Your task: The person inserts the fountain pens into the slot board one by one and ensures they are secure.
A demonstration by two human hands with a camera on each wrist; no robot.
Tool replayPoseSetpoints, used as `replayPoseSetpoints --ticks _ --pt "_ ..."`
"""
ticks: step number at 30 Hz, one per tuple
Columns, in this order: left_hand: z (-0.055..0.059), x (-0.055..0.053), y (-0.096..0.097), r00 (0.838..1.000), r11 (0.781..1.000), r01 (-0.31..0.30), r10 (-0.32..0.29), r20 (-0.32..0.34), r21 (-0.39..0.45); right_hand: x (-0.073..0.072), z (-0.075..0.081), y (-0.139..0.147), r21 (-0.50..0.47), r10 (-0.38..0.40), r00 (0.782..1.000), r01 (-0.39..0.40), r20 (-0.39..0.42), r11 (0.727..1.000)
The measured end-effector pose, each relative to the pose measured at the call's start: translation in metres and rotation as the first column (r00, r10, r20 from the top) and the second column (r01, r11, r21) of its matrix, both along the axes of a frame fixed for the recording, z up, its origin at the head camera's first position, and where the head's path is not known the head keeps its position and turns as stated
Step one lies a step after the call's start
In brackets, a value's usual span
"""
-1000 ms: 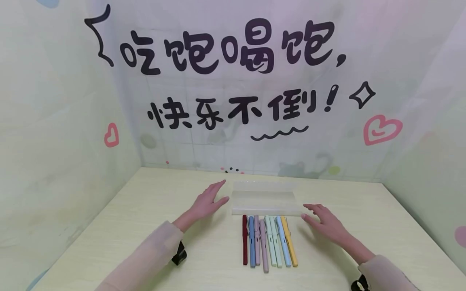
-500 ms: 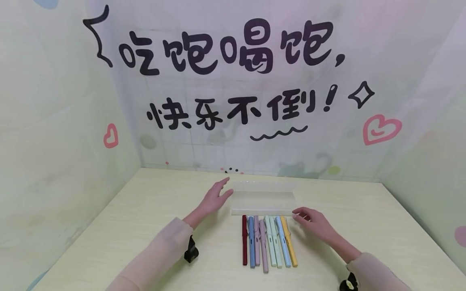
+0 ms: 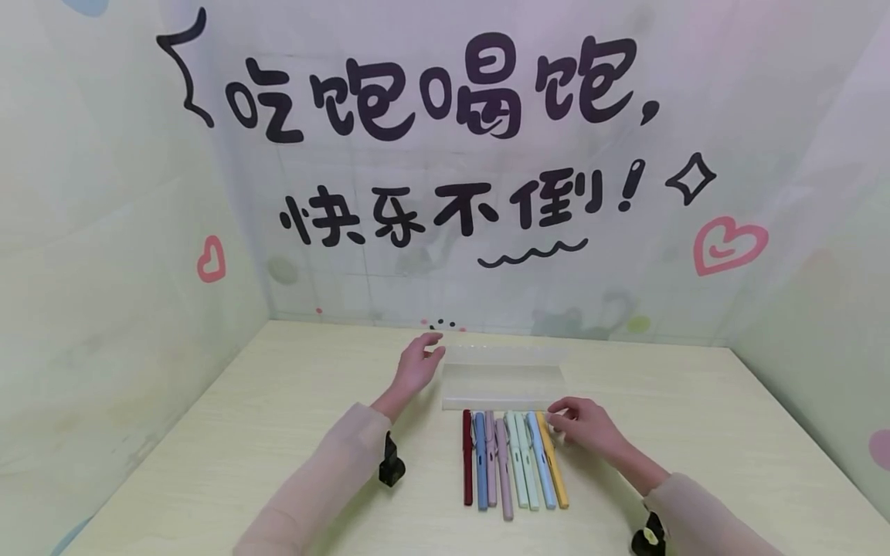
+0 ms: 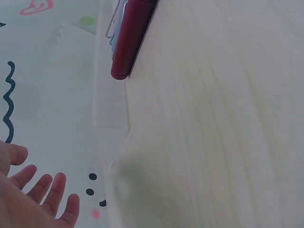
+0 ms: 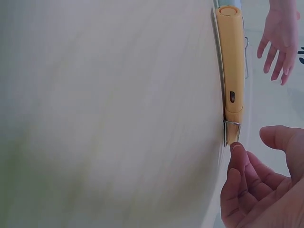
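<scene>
Yellow marks the pen to watch: the yellow pen (image 3: 553, 463) lies at the right end of a row of eight on the desk (image 3: 299, 371), and the right hand (image 3: 587, 425) has come in to its cap end. Half a second ago those fingertips were farther right, by the near right corner of the case (image 3: 501, 403); now one seems to meet the pen's tip, though I can't swear to contact. The thumb stands off and the fingers are loosely bent, so nothing is gripped. As I judge it, the yellow pen is within reach but not yet taken.

The left hand (image 3: 417, 367) has edged forward to the case's far left corner. Its fingers are slack and parted, holding nothing; whether any touches the plastic I can't tell. Pens and case lie where they did.

Beside the yellow pen come the light blue pen (image 3: 541, 463), two mint pens (image 3: 518, 463), two lilac pens (image 3: 504, 471), the blue pen (image 3: 481, 463) and, at the left end, the red pen (image 3: 467, 459). They are packed tight, and the yellow one slants with its cap close to the light blue, leaving little room for a finger between. Just behind the caps sits the case, clear and hard to read, what looks like its lid (image 3: 504, 355) raised at the back. Beyond the desk hangs a backdrop (image 3: 445, 297) with black lettering.
</scene>
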State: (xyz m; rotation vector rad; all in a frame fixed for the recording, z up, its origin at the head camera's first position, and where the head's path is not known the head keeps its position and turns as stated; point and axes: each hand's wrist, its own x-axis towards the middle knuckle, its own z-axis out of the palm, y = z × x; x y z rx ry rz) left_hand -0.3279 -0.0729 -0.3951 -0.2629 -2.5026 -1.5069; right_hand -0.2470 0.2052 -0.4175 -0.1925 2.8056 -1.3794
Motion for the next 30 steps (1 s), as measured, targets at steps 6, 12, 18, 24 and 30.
replayPoseSetpoints --ticks 6,12,18,24,30 --pt "-0.001 -0.007 0.006 0.999 0.998 -0.044 0.044 0.013 0.034 -0.001 0.001 -0.004 0.048 -0.027 1.0 0.027 0.011 0.998" --pt "-0.002 -0.011 0.011 0.997 0.996 -0.07 0.069 0.026 0.056 -0.003 -0.001 -0.006 0.112 -0.027 1.0 0.027 0.002 0.993" --pt "-0.003 -0.012 0.012 0.996 0.994 -0.084 0.082 0.03 0.064 -0.002 -0.001 -0.007 0.163 -0.01 1.0 0.01 0.002 0.987" --pt "-0.005 -0.014 0.013 0.996 0.995 -0.084 0.083 0.031 0.053 -0.001 -0.001 -0.008 0.192 -0.001 1.0 -0.001 0.01 0.981" --pt "-0.004 -0.013 0.014 0.996 0.995 -0.093 0.092 0.02 0.035 -0.002 -0.001 -0.008 0.254 0.024 1.0 -0.023 0.001 0.967"
